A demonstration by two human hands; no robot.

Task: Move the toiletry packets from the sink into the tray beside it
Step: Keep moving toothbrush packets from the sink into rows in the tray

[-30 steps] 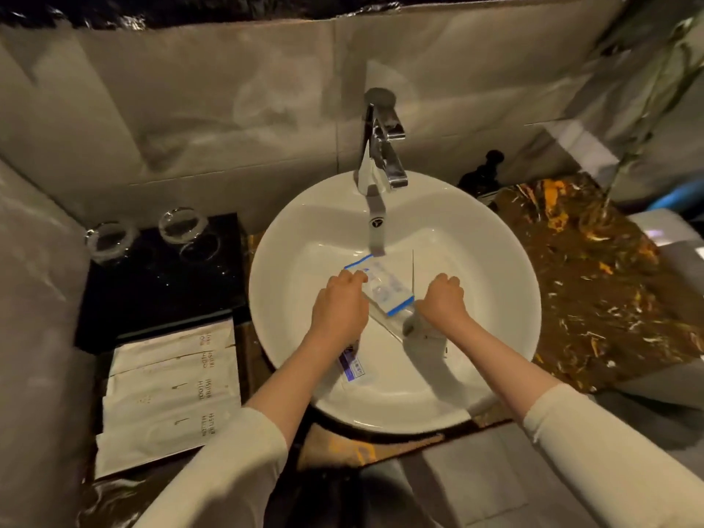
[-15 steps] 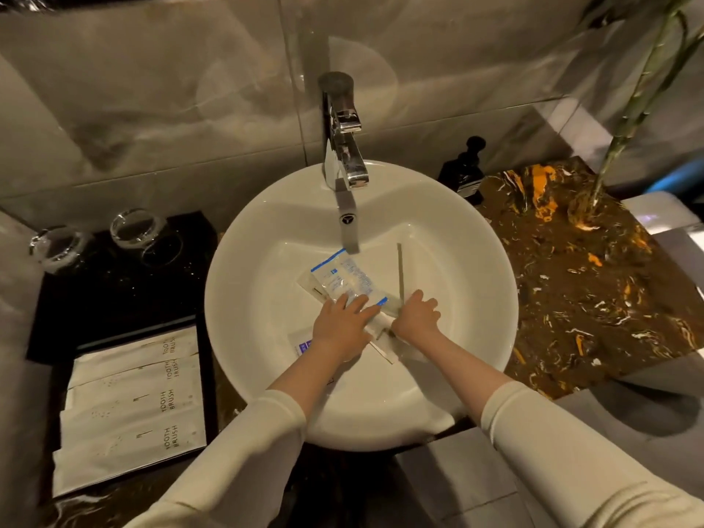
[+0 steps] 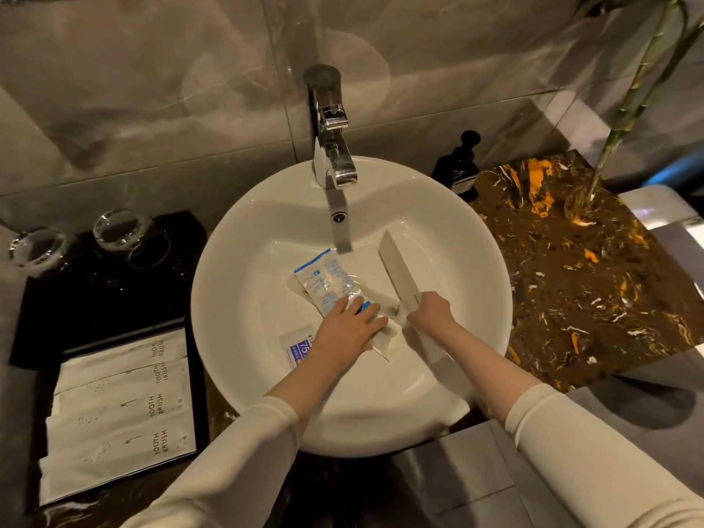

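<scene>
A round white sink (image 3: 236, 329) holds several toiletry packets. My left hand (image 3: 346, 331) lies flat with fingers spread on a clear packet with blue edges (image 3: 327, 285), which rests on white paper packets (image 3: 384, 337). A small blue-labelled sachet (image 3: 295, 348) pokes out beside my left wrist. My right hand (image 3: 430, 312) grips the near end of a long white packet (image 3: 396, 266), tilted up off the basin. To the left, the black tray (image 3: 200, 375) holds several white toothbrush packets (image 3: 122, 409).
A chrome tap (image 3: 331, 146) overhangs the basin at the back. Two glasses (image 3: 122, 228) stand on a black mat behind the tray. A dark bottle (image 3: 459, 169) and bamboo stalks (image 3: 624, 108) stand on the marbled counter (image 3: 579, 283) to the right.
My right hand has closed on the long white packet and tilted it up from the basin. My left hand has stayed pressed on the blue-edged packet. The camera has shifted slightly.
</scene>
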